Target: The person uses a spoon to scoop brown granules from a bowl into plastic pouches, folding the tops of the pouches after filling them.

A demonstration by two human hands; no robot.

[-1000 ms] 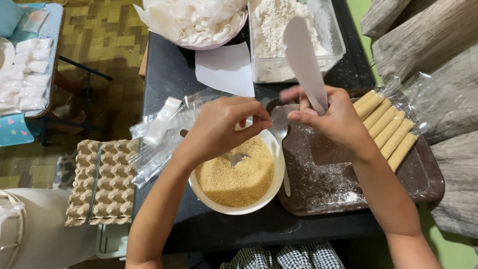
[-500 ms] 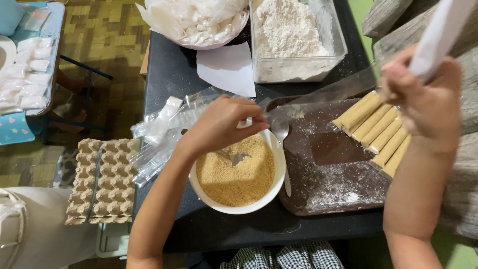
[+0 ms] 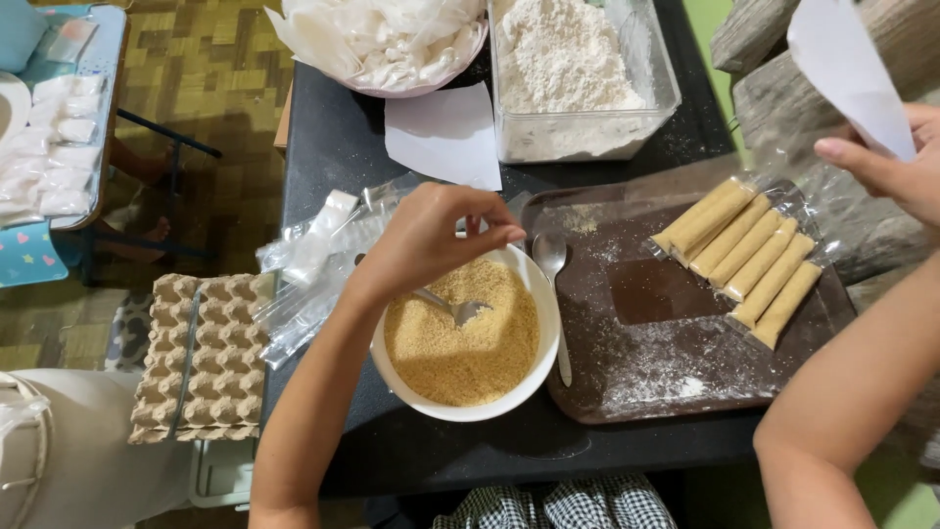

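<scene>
My left hand (image 3: 431, 240) hovers over a white bowl (image 3: 544, 304) of golden breadcrumbs (image 3: 465, 348) and grips a metal fork (image 3: 452, 309) whose tines rest in the crumbs. My right hand (image 3: 896, 167) is raised at the far right edge, pinching a thin white sheet (image 3: 847, 69) that points up and left. Below it, on a dark brown tray (image 3: 646, 362) dusted with flour, lie several crumb-coated rolls (image 3: 749, 257) side by side on clear plastic. A metal spoon (image 3: 551, 260) lies between bowl and tray.
A clear tub of flour (image 3: 578, 69) and a bowl of white wrappers (image 3: 382, 39) stand at the back of the black table (image 3: 323, 147). A white paper square (image 3: 446, 132), clear plastic bags (image 3: 313, 260) and a cardboard egg tray (image 3: 206, 358) are at the left.
My right hand lifted the white sheet from over the tray up and out to the right. The coated rolls came fully into sight. My left hand stayed over the bowl.
</scene>
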